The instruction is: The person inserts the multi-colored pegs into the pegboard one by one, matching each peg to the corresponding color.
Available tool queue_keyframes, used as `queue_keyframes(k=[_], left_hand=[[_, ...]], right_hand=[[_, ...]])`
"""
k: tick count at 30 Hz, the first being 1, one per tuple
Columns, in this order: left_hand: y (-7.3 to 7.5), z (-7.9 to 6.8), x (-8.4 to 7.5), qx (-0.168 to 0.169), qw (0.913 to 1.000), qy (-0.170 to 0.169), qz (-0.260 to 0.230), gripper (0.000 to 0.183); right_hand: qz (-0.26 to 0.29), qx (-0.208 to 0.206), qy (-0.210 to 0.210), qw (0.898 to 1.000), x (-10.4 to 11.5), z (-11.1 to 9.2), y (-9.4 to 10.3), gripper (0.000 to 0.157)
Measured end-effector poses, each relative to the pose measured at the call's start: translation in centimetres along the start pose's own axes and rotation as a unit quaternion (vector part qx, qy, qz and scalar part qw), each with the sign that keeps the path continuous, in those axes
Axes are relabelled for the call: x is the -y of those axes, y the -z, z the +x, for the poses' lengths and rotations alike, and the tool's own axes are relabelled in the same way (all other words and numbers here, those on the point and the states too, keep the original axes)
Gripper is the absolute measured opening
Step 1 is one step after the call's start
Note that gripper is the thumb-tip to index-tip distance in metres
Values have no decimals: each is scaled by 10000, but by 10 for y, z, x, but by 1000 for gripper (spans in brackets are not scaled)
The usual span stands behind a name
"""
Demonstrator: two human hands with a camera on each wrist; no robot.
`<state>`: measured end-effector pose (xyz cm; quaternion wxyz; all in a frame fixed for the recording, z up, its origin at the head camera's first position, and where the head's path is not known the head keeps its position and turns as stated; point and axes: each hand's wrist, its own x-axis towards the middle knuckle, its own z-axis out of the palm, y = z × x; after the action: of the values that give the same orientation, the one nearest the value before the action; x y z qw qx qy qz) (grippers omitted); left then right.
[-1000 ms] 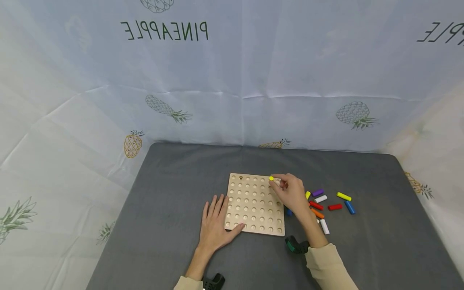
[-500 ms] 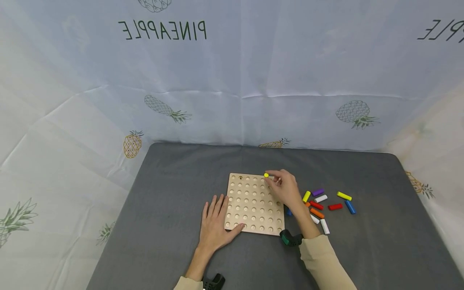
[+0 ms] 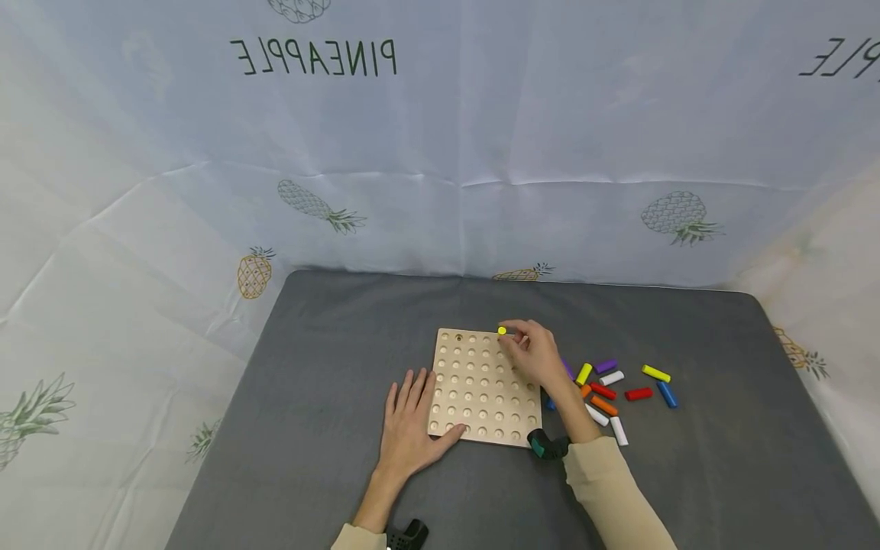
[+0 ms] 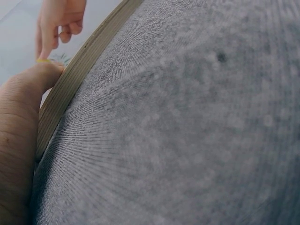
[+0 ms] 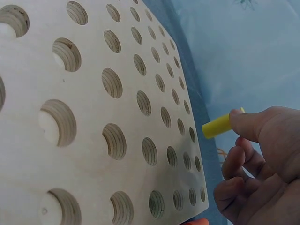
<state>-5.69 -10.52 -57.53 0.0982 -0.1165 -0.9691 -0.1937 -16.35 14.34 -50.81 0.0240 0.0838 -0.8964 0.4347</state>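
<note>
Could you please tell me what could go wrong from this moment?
The right hand pinches the yellow peg near one end, by the far edge of the wooden pegboard; it might slip and roll away. The left hand rests only at the board's left side and near corner, so a push at the far edge could perhaps shift it. Loose pegs lie close to the right forearm, which might knock them.

On my screen I see a pale cloth (image 3: 516,114) with printed pineapples (image 3: 254,276) and mirrored dark lettering (image 3: 312,58), hanging behind a grey table (image 3: 694,481). Its far corners (image 3: 741,305) are rounded, and the light is soft.
</note>
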Motion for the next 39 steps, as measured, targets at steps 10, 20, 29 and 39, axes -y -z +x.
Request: queue_keyframes(k=[10, 20, 29, 39], left_hand=[[-3, 1, 1, -18, 10000, 0, 44, 102], [-2, 2, 0, -90, 9999, -45, -30, 101], [-1, 1, 0, -48, 10000, -37, 3, 102], [-2, 0, 0, -113, 9999, -55, -3, 101]], right_hand=[[111, 132, -147, 9997, -3, 0, -2, 26], [168, 200, -248, 9994, -3, -2, -1, 26], [263, 470, -406, 9977, -7, -5, -1, 26], [305, 527, -290, 9977, -10, -6, -2, 28]])
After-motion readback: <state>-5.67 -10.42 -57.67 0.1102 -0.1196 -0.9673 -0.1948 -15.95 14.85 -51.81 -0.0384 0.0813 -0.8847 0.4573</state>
